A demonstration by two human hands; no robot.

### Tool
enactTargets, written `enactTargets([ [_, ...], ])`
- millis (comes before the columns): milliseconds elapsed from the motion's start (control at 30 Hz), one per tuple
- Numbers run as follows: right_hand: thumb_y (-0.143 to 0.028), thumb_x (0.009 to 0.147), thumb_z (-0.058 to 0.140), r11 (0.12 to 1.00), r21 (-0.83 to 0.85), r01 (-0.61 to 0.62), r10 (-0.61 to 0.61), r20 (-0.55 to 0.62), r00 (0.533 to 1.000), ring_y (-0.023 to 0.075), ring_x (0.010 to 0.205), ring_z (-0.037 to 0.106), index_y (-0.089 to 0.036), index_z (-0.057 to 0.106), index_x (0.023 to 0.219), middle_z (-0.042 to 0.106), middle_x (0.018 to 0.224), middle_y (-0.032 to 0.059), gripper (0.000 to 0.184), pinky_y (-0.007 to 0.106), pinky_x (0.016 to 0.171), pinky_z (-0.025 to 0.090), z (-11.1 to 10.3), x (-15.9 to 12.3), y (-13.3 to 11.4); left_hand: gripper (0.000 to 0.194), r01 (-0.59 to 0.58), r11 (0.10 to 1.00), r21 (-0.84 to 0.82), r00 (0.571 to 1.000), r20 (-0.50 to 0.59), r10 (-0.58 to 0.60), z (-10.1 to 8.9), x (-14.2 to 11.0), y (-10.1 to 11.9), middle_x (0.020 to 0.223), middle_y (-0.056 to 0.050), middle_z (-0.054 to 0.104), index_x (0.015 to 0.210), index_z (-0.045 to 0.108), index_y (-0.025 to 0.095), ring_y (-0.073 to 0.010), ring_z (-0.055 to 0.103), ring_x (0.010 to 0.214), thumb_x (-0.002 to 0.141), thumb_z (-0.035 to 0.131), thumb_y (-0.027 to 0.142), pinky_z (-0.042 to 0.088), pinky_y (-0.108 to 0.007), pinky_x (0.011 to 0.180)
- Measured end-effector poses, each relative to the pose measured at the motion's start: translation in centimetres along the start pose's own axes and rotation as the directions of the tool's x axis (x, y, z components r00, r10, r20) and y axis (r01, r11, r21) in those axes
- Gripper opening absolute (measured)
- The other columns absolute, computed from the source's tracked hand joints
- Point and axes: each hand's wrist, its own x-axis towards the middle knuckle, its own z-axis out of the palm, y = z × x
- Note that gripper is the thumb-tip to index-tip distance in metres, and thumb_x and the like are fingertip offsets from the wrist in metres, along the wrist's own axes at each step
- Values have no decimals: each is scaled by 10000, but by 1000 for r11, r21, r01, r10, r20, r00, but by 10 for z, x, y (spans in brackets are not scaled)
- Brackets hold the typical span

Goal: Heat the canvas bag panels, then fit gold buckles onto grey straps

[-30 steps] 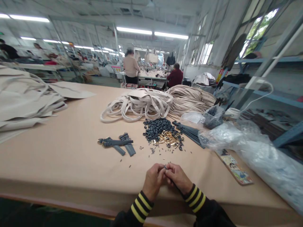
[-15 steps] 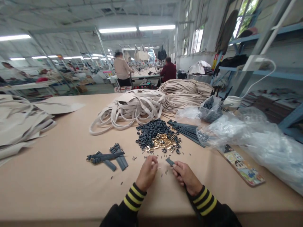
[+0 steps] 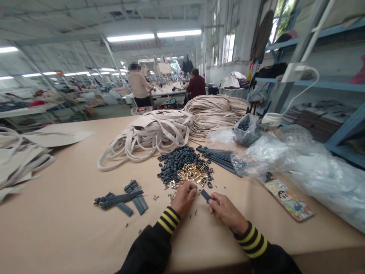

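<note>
My right hand pinches a dark grey strap, whose flat end sticks out past the fingertips toward the left. Beside it, my left hand is closed, its fingertips at the near edge of the gold buckles; whatever is in those fingers is hidden. The two hands are a short gap apart. Behind the buckles lies a heap of small dark loops. Several straps fitted with buckles rest crossed over one another at the left.
Beige straps and a large strap bundle lie at the back. Dark loose straps and clear plastic bags are to the right, near a cartoon-patterned case. Beige fabric pieces cover the left. Two people stand or sit beyond.
My left hand has moved right and closer to the strap end and buckles, its fingers now more tightly closed. The right hand keeps the strap. The view has turned slightly right.
</note>
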Motion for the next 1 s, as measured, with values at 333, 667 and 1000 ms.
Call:
enactTargets([
  [333,-246,827,389,906,-374,196,-202,25,979,110,520,432,-183,399,582,446,531,-29,254,223,501,280,24,3,4,302,277,673,-686,927,8,-374,10,-53,12,578,3,544,676,481,130,-82,483,506,681,599,408,390,-214,524],
  [667,-295,877,309,910,-347,228,-159,215,964,118,501,438,-197,376,627,465,536,-19,277,233,496,298,18,-4,3,233,197,793,-577,967,-19,-254,25,-67,17,621,43,490,815,438,178,-88,473,526,708,570,339,405,-212,503],
  [1000,-357,856,404,921,-310,237,-207,128,970,120,547,491,-184,424,759,524,582,-29,199,222,525,339,25,-5,11,312,387,684,-619,921,214,-327,23,-62,19,468,55,442,658,463,134,-46,387,357,711,553,428,311,-169,366],
])
